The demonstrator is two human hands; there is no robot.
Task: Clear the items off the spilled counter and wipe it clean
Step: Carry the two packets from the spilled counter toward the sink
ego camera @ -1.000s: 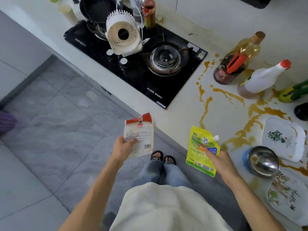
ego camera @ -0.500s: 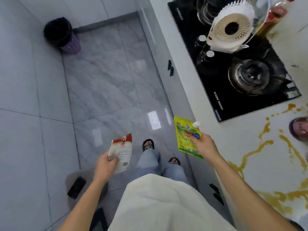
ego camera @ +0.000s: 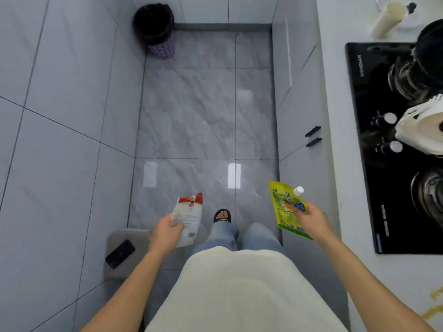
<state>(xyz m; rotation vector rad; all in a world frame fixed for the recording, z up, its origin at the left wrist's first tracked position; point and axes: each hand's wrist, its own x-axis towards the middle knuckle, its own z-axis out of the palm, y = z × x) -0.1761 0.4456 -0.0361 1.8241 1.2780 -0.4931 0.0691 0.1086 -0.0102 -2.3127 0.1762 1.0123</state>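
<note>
Left hand (ego camera: pixel 165 232) gripping white-and-red packet (ego camera: pixel 188 220), right hand (ego camera: pixel 311 220) pinching green spouted pouch (ego camera: pixel 286 209), black-lined bin (ego camera: pixel 154 29) ahead

Bin (ego camera: pixel 155 32) far ahead; hob (ego camera: pixel 393 149) on counter (ego camera: pixel 335 68) right.

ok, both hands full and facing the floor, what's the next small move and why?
Probably step forward toward the bin at the far end of the floor. The left hand grips the red-and-white packet, the right hand pinches the green spouted pouch, and both are off the counter. The bin stands well beyond arm's reach, so walking comes before any drop, assuming these are trash.
</note>
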